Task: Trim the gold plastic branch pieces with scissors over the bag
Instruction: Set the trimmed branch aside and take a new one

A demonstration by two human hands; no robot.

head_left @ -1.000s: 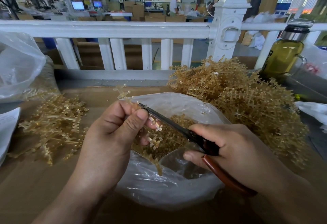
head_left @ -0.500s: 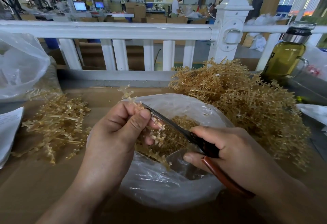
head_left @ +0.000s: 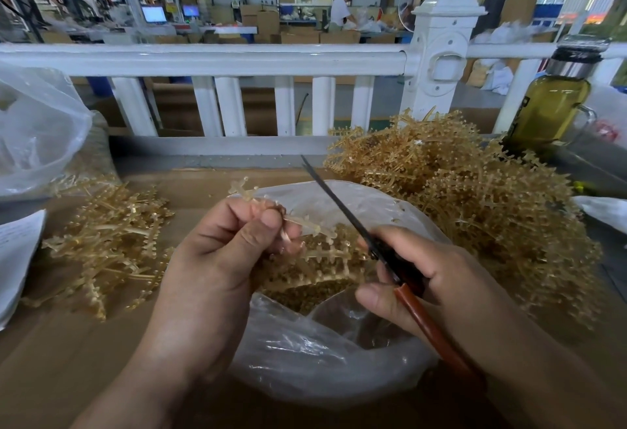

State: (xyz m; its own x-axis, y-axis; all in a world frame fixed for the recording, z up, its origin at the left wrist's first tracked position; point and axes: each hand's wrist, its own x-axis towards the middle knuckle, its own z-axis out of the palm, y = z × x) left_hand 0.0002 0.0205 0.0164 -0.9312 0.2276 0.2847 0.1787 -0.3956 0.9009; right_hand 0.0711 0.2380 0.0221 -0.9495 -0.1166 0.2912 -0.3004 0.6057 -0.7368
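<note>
Head camera looks down over both hands, right above the bag (head_left: 305, 360), a clear plastic one sitting open on the brown worktop (head_left: 68, 344) at the near centre. The left hand (head_left: 210, 279) has its grip clamped on a gold branch piece (head_left: 307, 224), thumb pressed against curled fingers, with the pale stem poking out to the right and a small tip sticking up on the far side of the knuckles. More of that piece hangs below the fingers, over the bag's mouth.

The right hand (head_left: 441, 279) has its grip wrapped round the scissors (head_left: 342, 211), fingers curled over the dark part near the pivot, and a reddish-brown handle runs back under the palm. The blades point up toward the far left and read as one thin dark line, so they look together. The stem's end lies just beside the blade; I cannot tell whether they touch.

Down in the bag, a heap of small gold trimmings (head_left: 305, 293) shows through the opening. To the right sits a big tangled pile of gold branches (head_left: 475, 198), touching the bag's far-right edge. On the left lies a flatter, smaller pile (head_left: 112, 242), well apart from the bag. At the far left is another clear bag (head_left: 37, 130), with white paper (head_left: 17, 252) at the edge. A white railing (head_left: 203, 58) runs across the far side, and a bottle of yellow-green liquid (head_left: 549, 109) stands at the far right.
</note>
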